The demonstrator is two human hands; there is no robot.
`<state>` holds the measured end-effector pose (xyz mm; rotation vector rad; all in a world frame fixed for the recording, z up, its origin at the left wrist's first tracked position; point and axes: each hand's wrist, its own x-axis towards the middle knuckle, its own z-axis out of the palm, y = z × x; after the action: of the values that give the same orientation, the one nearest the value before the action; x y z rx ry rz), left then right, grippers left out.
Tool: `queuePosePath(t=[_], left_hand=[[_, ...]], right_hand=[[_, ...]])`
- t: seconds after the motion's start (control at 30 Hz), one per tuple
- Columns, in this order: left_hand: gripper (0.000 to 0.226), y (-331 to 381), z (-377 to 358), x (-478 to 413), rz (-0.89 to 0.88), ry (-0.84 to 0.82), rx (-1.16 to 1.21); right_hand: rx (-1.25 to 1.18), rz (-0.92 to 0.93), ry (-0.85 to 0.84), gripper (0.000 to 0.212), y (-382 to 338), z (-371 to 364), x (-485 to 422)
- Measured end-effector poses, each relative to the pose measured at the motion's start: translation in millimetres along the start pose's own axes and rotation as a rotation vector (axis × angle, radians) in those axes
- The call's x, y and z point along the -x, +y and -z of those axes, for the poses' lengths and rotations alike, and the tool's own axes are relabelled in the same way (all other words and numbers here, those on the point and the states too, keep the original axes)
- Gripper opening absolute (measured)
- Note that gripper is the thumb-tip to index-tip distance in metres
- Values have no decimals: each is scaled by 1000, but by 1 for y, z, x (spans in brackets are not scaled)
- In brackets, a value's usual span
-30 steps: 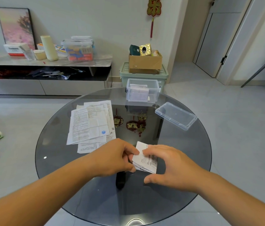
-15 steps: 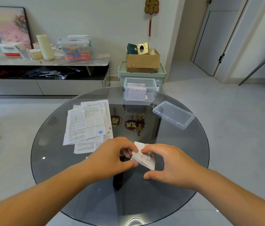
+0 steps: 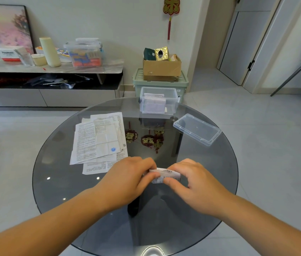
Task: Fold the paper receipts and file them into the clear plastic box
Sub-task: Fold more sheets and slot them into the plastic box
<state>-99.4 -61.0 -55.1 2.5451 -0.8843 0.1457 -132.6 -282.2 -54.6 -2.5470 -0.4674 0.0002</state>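
A round dark glass surface (image 3: 62,182) fills the middle of the view, with pale floor tiles around it. Beyond it on the far left a long low cabinet (image 3: 109,68) stands against the wall and carries a lidded storage tub, a cream cylinder and a framed picture. To the right of the cabinet a green bin (image 3: 183,85) sits on the floor with a cardboard box (image 3: 161,68) on top. On the left half of the surface lies a loose stack of receipts (image 3: 94,143), flat and unfolded, the sheets overlapping and slightly fanned. At the far edge of the surface stands the clear plastic box (image 3: 173,105), open at the top, with folded papers (image 3: 154,105) standing upright inside its left part. Its clear lid (image 3: 196,129) lies apart from it, to the right and a little nearer, with its rim turned upward. Near the middle of the surface, toward the near side, both bare forearms reach in and the two hands meet. The left hand (image 3: 127,179) has its fingers curled and pinches the left end of a small folded receipt (image 3: 168,174). The right hand (image 3: 197,183) curls over the right end, with its thumb against the near edge. The folded receipt is held between them as a narrow white strip with printed lines showing, just right of the near corner of the stack and well apart from the plastic box.
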Motion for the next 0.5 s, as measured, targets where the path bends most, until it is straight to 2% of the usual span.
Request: queuePosePath(t=[0.17,0.3,0.4,0.5], left_hand=[[32,3,-6,-3,-34,-19,-61],[35,6,-13,-8,-18,-16,-148],[45,5,-17,-11,43,-28,-213],[50,4,-19,-12,105,-64,-133]], right_hand=[[-20,-59,11,6,6,1,-1],[-14,-103,25,8,13,0,-6],[202,-79,3,25,13,0,-11],[282,-105,-26,43,14,1,-13]])
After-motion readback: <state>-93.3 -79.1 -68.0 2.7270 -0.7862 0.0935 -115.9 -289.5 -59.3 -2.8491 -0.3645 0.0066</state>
